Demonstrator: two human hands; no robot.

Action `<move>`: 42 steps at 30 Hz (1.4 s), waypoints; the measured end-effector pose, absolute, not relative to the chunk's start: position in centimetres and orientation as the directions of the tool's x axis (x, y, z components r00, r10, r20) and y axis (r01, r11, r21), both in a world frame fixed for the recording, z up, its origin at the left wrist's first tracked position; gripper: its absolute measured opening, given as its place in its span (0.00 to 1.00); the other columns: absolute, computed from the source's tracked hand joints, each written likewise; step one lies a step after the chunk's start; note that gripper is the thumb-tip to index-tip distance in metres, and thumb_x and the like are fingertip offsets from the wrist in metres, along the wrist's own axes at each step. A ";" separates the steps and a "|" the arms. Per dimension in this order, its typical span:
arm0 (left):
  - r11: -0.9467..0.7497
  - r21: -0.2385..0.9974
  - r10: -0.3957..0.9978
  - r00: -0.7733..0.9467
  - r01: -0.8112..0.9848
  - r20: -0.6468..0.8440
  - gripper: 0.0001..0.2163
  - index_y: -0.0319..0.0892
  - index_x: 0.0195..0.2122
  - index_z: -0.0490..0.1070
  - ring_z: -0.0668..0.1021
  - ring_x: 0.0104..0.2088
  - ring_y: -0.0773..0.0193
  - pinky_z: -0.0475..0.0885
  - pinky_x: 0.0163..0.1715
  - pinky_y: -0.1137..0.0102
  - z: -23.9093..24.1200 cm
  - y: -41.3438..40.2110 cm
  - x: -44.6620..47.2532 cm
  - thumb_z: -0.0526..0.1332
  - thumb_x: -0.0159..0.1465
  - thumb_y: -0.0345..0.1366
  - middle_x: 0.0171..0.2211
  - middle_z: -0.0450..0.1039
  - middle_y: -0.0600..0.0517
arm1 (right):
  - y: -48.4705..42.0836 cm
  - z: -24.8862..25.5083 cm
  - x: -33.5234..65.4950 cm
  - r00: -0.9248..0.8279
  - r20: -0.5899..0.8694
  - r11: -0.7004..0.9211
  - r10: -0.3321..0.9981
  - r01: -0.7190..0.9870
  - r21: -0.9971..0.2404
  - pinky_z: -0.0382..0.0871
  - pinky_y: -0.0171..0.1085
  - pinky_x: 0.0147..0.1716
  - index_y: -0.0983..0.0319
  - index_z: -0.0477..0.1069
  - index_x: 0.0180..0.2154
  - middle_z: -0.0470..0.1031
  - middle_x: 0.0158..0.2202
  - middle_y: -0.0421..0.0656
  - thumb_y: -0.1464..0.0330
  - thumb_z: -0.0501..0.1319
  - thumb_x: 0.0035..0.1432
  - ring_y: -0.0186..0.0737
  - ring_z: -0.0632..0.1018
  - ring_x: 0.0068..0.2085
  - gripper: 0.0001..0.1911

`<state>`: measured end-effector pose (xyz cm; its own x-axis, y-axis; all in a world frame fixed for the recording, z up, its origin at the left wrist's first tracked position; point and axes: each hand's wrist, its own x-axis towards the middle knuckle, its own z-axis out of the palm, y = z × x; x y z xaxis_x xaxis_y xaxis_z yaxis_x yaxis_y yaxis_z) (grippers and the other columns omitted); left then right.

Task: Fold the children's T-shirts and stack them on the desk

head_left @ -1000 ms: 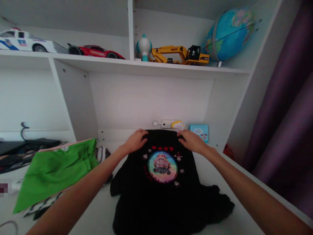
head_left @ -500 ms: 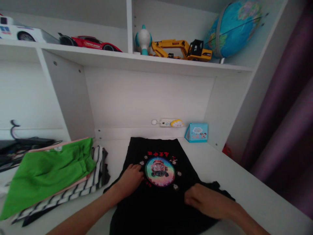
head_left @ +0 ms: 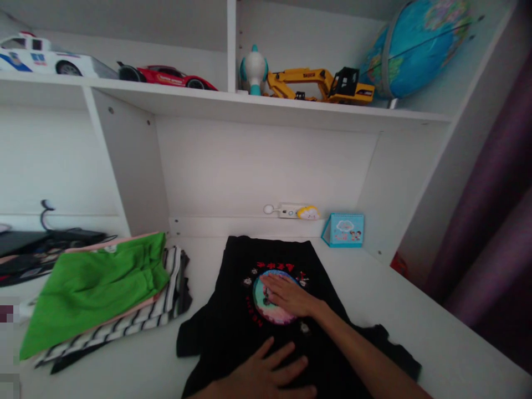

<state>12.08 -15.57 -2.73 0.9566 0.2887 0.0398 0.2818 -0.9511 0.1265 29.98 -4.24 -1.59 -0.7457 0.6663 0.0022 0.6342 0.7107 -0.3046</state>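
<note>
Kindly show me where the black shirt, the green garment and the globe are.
Black shirt (head_left: 228,310), head view: plain fabric left of the round print.
Green garment (head_left: 100,291), head view: middle of its upper surface.
Globe (head_left: 418,64), head view: blue surface of its ball.

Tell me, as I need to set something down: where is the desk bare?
The widest bare patch of desk lies right of the shirt, in front of the calendar. A narrower strip separates the shirt from the clothes pile. It's crowded at left, under the pile, and mid-desk, where the left hand and right hand are over the shirt.
</note>
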 end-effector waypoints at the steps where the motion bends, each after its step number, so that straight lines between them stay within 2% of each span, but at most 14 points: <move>1: -0.954 0.105 0.286 0.957 0.281 0.046 0.22 0.56 0.60 0.37 0.51 0.58 0.51 0.60 0.49 0.49 -2.4 -15.8 12.1 0.43 0.66 0.37 0.61 0.43 0.53 | -3.3 -1.7 30.4 -0.718 -0.020 0.683 0.695 0.669 -0.295 0.38 0.43 0.58 0.53 0.40 0.59 0.44 0.62 0.38 0.55 0.38 0.61 0.36 0.46 0.61 0.26; 3: -0.958 0.067 0.283 0.957 0.279 0.066 0.21 0.54 0.60 0.39 0.51 0.58 0.53 0.60 0.49 0.50 -1.8 -16.2 12.0 0.42 0.66 0.36 0.60 0.44 0.52 | -1.6 -1.7 31.1 -0.641 -0.053 0.608 0.766 0.748 -0.267 0.38 0.48 0.57 0.51 0.41 0.59 0.42 0.62 0.37 0.54 0.38 0.61 0.38 0.46 0.61 0.26; 6: -0.963 0.014 0.268 0.960 0.268 0.085 0.21 0.52 0.60 0.42 0.52 0.58 0.54 0.62 0.49 0.51 -1.6 -16.4 12.0 0.43 0.66 0.37 0.60 0.45 0.51 | -0.7 -1.3 31.7 -0.494 -0.018 0.475 0.870 0.846 -0.243 0.38 0.61 0.53 0.59 0.38 0.60 0.38 0.62 0.47 0.55 0.34 0.61 0.49 0.42 0.61 0.29; 8: -0.965 -0.043 0.253 0.963 0.258 0.094 0.21 0.51 0.60 0.43 0.54 0.58 0.54 0.64 0.48 0.53 -2.1 -16.3 11.9 0.43 0.66 0.37 0.60 0.45 0.52 | -1.6 -1.2 31.2 -0.468 0.013 0.457 0.884 0.857 -0.237 0.39 0.59 0.53 0.61 0.36 0.60 0.35 0.62 0.47 0.55 0.33 0.61 0.48 0.39 0.61 0.30; 11: -0.958 -0.142 0.229 0.964 0.247 0.132 0.20 0.52 0.59 0.44 0.56 0.58 0.58 0.65 0.48 0.59 -2.9 -15.9 11.9 0.44 0.66 0.36 0.61 0.44 0.55 | -4.1 -1.8 29.4 -0.677 0.047 0.666 0.735 0.707 -0.236 0.38 0.48 0.57 0.55 0.38 0.60 0.37 0.62 0.38 0.55 0.35 0.61 0.38 0.41 0.61 0.27; 14: -0.949 -0.190 0.225 0.963 0.251 0.150 0.20 0.54 0.59 0.44 0.55 0.58 0.60 0.65 0.48 0.63 -3.0 -15.8 11.9 0.43 0.66 0.37 0.61 0.42 0.58 | -4.9 -2.7 28.4 -0.792 0.045 0.773 0.609 0.580 -0.256 0.36 0.45 0.58 0.52 0.39 0.60 0.41 0.62 0.36 0.56 0.37 0.62 0.37 0.44 0.61 0.25; 19: -0.971 -0.047 0.229 0.971 0.232 0.067 0.21 0.53 0.60 0.42 0.51 0.59 0.57 0.62 0.51 0.57 -2.9 -15.9 11.7 0.44 0.65 0.37 0.61 0.41 0.57 | -0.1 -3.6 32.4 -0.491 0.014 0.477 0.871 0.838 -0.264 0.41 0.51 0.56 0.51 0.40 0.59 0.43 0.62 0.37 0.55 0.36 0.61 0.40 0.45 0.61 0.26; 21: -0.975 0.053 0.219 0.975 0.216 0.043 0.21 0.53 0.60 0.42 0.49 0.60 0.59 0.59 0.52 0.56 -3.0 -15.9 11.6 0.43 0.65 0.35 0.61 0.41 0.58 | 1.4 -4.0 35.3 -0.392 0.020 0.383 0.920 0.886 -0.263 0.46 0.52 0.54 0.55 0.39 0.60 0.45 0.61 0.41 0.56 0.33 0.62 0.41 0.46 0.61 0.26; 25: -0.937 0.262 0.242 0.970 0.232 0.004 0.20 0.55 0.58 0.48 0.53 0.59 0.62 0.56 0.54 0.56 -1.2 -16.0 11.5 0.44 0.65 0.34 0.59 0.51 0.58 | 1.2 -4.8 40.9 -0.250 0.031 0.250 0.968 0.944 -0.215 0.52 0.47 0.53 0.55 0.48 0.58 0.50 0.60 0.39 0.59 0.34 0.62 0.39 0.52 0.60 0.25; 29: -0.862 0.349 0.379 0.925 0.367 -0.036 0.17 0.54 0.55 0.55 0.67 0.52 0.60 0.54 0.53 0.53 2.8 -15.8 11.4 0.46 0.65 0.40 0.52 0.65 0.53 | -0.9 -5.1 45.8 -0.078 0.082 0.087 0.994 0.989 -0.120 0.56 0.57 0.48 0.61 0.53 0.57 0.55 0.58 0.48 0.61 0.37 0.61 0.49 0.58 0.57 0.25; 32: -0.776 0.247 0.595 0.804 0.581 -0.021 0.18 0.51 0.55 0.56 0.71 0.47 0.56 0.52 0.51 0.48 3.9 -13.5 10.8 0.47 0.63 0.42 0.46 0.69 0.49 | -2.7 -4.5 48.3 -0.061 0.116 0.067 0.991 0.996 -0.050 0.61 0.53 0.43 0.64 0.61 0.51 0.63 0.52 0.52 0.64 0.41 0.60 0.51 0.65 0.52 0.22; 37: -0.439 -0.080 0.898 0.437 0.895 -0.042 0.20 0.37 0.45 0.68 0.71 0.45 0.46 0.53 0.47 0.46 2.2 -5.9 8.9 0.48 0.61 0.44 0.41 0.71 0.38 | -8.0 -3.6 48.4 -0.127 0.138 0.124 0.982 0.992 0.031 0.65 0.46 0.40 0.67 0.69 0.42 0.71 0.41 0.55 0.66 0.49 0.56 0.51 0.72 0.43 0.17; 39: -0.342 -0.103 0.940 0.339 0.934 -0.043 0.20 0.34 0.44 0.69 0.69 0.46 0.45 0.51 0.48 0.47 1.7 -3.0 8.1 0.46 0.62 0.42 0.43 0.69 0.35 | -11.3 -3.6 47.3 -0.189 0.155 0.187 0.970 0.982 0.030 0.64 0.47 0.44 0.68 0.69 0.44 0.70 0.44 0.55 0.61 0.50 0.57 0.52 0.70 0.46 0.20; 42: -0.311 -0.064 0.949 0.306 0.948 -0.079 0.21 0.38 0.54 0.59 0.66 0.50 0.44 0.50 0.47 0.43 1.1 0.2 7.4 0.45 0.62 0.41 0.49 0.65 0.36 | -16.0 -3.6 44.3 -0.325 0.132 0.335 0.936 0.941 -0.053 0.63 0.45 0.48 0.63 0.63 0.51 0.65 0.51 0.52 0.55 0.53 0.54 0.50 0.67 0.51 0.26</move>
